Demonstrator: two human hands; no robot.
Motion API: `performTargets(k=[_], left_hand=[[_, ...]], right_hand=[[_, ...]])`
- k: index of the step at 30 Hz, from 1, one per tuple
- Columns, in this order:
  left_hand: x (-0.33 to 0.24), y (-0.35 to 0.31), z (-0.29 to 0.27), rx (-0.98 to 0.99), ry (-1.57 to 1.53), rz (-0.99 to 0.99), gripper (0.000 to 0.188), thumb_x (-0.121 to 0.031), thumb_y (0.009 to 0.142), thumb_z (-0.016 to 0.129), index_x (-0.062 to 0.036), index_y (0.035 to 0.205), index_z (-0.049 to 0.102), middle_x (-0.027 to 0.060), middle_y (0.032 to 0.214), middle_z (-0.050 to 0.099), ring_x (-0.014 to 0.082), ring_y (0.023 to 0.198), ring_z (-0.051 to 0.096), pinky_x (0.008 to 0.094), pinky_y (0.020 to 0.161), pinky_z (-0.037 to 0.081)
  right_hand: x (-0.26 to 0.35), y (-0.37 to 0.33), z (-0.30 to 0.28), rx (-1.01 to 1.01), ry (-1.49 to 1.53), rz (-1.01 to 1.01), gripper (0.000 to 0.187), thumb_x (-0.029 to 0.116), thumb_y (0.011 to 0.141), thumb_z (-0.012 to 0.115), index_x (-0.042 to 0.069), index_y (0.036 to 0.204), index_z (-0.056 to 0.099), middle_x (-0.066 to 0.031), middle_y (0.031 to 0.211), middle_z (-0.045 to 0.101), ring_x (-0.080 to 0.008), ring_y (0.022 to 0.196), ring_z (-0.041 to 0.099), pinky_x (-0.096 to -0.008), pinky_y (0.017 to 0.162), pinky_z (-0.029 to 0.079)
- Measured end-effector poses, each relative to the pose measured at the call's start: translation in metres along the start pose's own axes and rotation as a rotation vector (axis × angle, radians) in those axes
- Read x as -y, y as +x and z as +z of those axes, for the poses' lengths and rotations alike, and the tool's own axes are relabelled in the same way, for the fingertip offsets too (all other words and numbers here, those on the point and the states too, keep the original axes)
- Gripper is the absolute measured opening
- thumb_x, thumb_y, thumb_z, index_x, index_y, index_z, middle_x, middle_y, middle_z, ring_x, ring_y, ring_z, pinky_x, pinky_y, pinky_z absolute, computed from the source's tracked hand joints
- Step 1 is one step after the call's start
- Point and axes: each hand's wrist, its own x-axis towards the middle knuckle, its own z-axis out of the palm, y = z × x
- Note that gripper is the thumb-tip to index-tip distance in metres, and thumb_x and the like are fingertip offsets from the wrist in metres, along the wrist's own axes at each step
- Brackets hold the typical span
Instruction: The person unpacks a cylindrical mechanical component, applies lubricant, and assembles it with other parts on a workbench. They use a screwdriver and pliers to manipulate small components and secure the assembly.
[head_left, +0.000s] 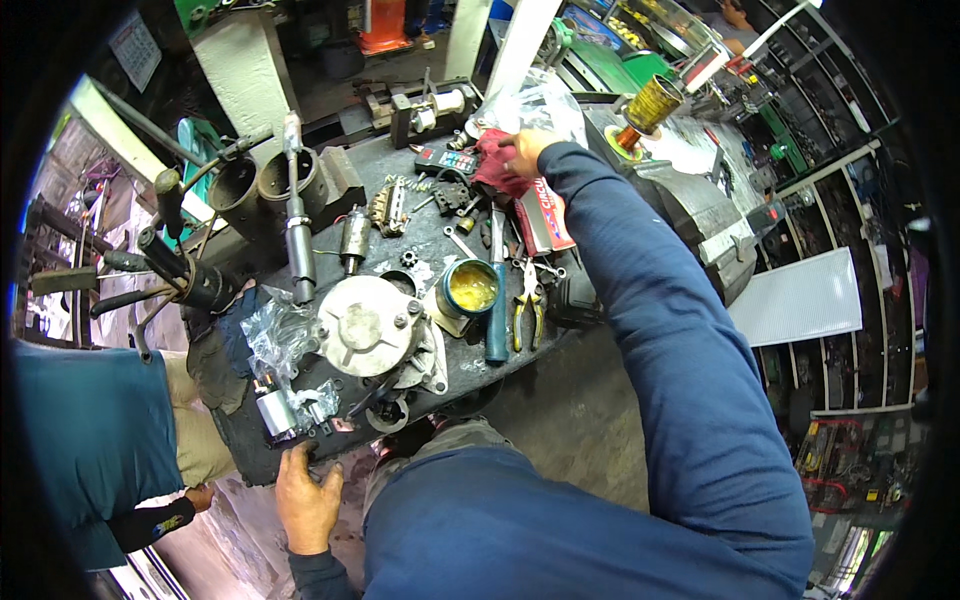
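Observation:
My right hand (534, 152) reaches to the far side of the workbench (470, 375), its fingers closed on a crumpled red rag (496, 165). Beside the rag are a red and white box (546, 216) and a dark multi-button device (446, 161). My left hand (308, 500) hangs at the near edge with fingers apart, holding nothing. Nearest to it is a silver solenoid-like cylinder (277, 412). A round metal motor housing (362, 325) sits mid-bench, next to an open tub of yellowish grease (472, 288). Pliers (528, 305) and a blue-handled tool (497, 325) lie right of the tub.
At left stand metal cylinders (238, 190) and a can of hammers and tools (205, 288). Another person (90, 440) stands at the left edge. A vise-like fixture (425, 108) is at the back; a copper-wound part (650, 108) stands at right. Shelves (850, 190) line the right.

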Motion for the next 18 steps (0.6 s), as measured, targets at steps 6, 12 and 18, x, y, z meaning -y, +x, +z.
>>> performTargets(k=[6, 12, 18], left_hand=[[0.003, -0.024, 0.009, -0.001, -0.052, -0.077, 0.045, -0.016, 0.079, 0.079, -0.0005, 0.118, 0.065, 0.0208, 0.11, 0.066, 0.0414, 0.104, 0.065, 0.0458, 0.089, 0.053], [0.015, -0.024, 0.014, 0.003, -0.046, -0.111, 0.043, -0.019, 0.082, 0.078, -0.0017, 0.119, 0.065, 0.0199, 0.108, 0.066, 0.0416, 0.102, 0.065, 0.0473, 0.086, 0.053], [0.023, 0.005, 0.011, -0.057, 0.058, -0.033, 0.039, -0.019, 0.081, 0.078, -0.0032, 0.115, 0.065, 0.0183, 0.105, 0.064, 0.0414, 0.094, 0.068, 0.0493, 0.081, 0.056]], right_hand=[[-0.014, 0.026, 0.048, -0.098, -0.003, 0.19, 0.033, 0.022, 0.093, 0.057, 0.005, 0.115, 0.075, -0.0248, 0.121, 0.072, -0.0389, 0.115, 0.07, -0.05, 0.101, 0.053], [-0.038, 0.033, 0.067, -0.102, 0.06, 0.072, 0.041, 0.039, 0.091, 0.074, 0.009, 0.119, 0.076, -0.021, 0.115, 0.074, -0.0377, 0.108, 0.071, -0.0465, 0.096, 0.055], [-0.063, 0.044, 0.049, -0.274, -0.038, 0.158, 0.038, 0.035, 0.086, 0.078, 0.002, 0.106, 0.077, -0.0257, 0.109, 0.074, -0.0418, 0.107, 0.071, -0.0476, 0.094, 0.056]])
